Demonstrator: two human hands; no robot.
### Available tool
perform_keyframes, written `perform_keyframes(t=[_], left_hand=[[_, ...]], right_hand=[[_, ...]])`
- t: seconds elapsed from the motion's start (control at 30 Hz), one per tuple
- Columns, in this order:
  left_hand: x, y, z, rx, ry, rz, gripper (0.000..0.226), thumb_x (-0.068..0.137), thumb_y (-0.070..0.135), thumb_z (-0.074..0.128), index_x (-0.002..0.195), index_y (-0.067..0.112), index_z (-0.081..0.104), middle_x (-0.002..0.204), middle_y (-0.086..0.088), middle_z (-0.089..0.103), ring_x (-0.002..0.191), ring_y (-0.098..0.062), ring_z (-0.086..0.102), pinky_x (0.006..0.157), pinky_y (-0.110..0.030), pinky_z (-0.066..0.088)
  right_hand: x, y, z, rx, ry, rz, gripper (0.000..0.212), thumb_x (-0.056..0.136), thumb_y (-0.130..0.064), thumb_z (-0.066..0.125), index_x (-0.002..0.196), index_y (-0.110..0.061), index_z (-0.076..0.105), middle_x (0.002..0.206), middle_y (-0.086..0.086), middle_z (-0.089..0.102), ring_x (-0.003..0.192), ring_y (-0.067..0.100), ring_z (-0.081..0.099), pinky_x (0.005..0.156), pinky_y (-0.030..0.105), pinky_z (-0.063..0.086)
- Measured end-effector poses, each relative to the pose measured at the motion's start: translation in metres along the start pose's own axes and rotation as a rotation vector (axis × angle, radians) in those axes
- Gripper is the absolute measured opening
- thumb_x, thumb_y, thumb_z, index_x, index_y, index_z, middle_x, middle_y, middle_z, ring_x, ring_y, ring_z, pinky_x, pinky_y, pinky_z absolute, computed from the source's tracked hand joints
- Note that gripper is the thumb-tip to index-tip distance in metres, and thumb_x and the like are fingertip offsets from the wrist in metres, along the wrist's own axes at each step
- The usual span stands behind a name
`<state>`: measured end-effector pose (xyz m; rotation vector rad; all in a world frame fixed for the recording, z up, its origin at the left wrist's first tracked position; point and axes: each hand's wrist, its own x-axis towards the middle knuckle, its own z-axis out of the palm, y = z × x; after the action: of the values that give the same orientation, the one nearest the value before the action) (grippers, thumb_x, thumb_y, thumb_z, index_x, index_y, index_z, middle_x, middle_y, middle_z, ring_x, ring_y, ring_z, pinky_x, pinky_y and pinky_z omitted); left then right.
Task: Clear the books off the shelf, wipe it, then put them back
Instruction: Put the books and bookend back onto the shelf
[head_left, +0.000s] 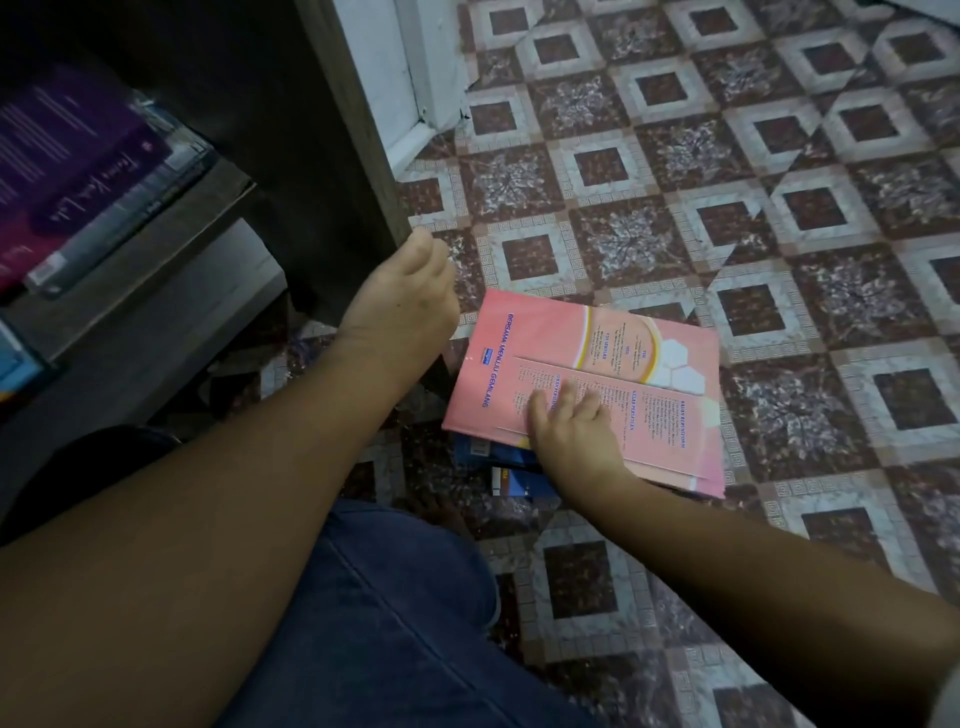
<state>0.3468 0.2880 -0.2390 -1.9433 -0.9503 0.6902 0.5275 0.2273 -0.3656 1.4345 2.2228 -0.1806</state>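
The pink book (582, 364), lettered "BERSAMA MENUJU GEMILANG", is laid on a stack (496, 460) on the floor (779, 218) under the flat right hand (571, 428), grip released. A purple book (78, 150) with illegible cursive is seen on the shelf (150, 244), so clearing is judged unfinished, wiping and returning undone. The grip of the left hand (400, 296) cannot be told.
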Motion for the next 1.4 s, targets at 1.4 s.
perform_keyframes(t=[1.4], left_hand=[[-0.058,-0.066,-0.056,-1.12,-0.279,-0.066,0.03,0.087,0.045,0.064,0.111,0.028,0.061,0.101,0.001,0.064,0.097,-0.02,0.06,0.076,-0.03,0.045]], right_hand=[[-0.092,0.062,-0.18,0.135,0.228,-0.041,0.024,0.086,-0.041,0.058,0.108,-0.032,0.057,0.093,-0.002,0.063,0.09,0.027,0.063,0.063,0.03,0.041]])
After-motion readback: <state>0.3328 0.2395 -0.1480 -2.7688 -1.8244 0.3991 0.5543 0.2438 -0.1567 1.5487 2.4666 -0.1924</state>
